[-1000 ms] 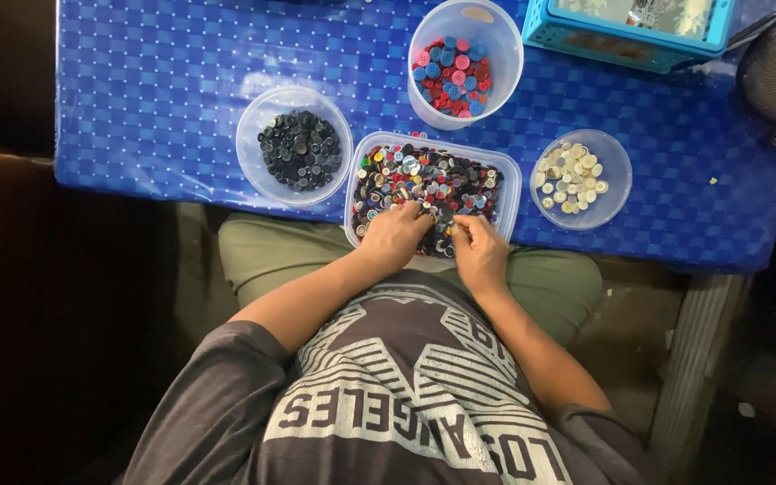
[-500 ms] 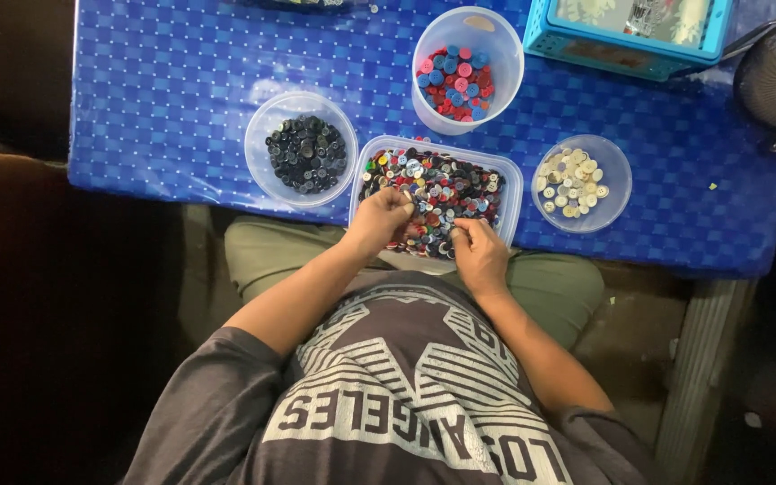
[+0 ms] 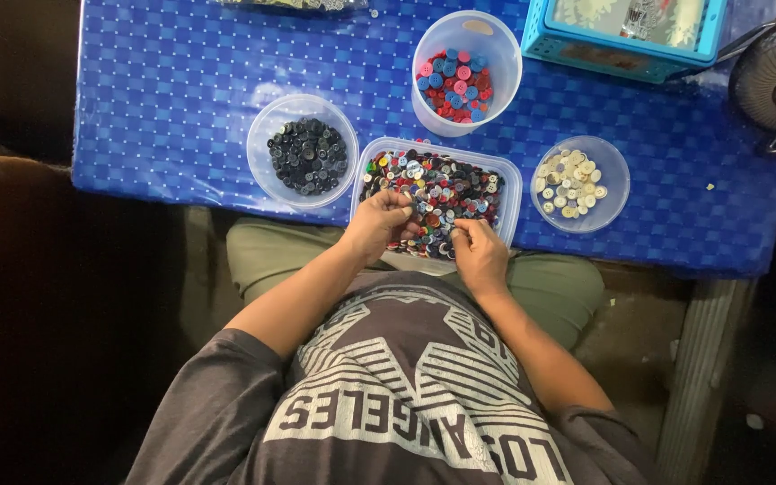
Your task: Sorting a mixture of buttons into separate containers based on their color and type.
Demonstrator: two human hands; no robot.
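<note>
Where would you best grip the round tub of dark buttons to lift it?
Judging by its upright pose and open top, grip the tub of dark buttons by its clear rim on the free left side; the mixed-button tray and left hand crowd the right.

a clear rectangular tub (image 3: pixel 512 184) sat at the near edge of the blue counter (image 3: pixel 181 81) — filled with mixed buttons (image 3: pixel 446 184) of many colours, small and round, heaped loosely — lying between two round bowls.
</note>
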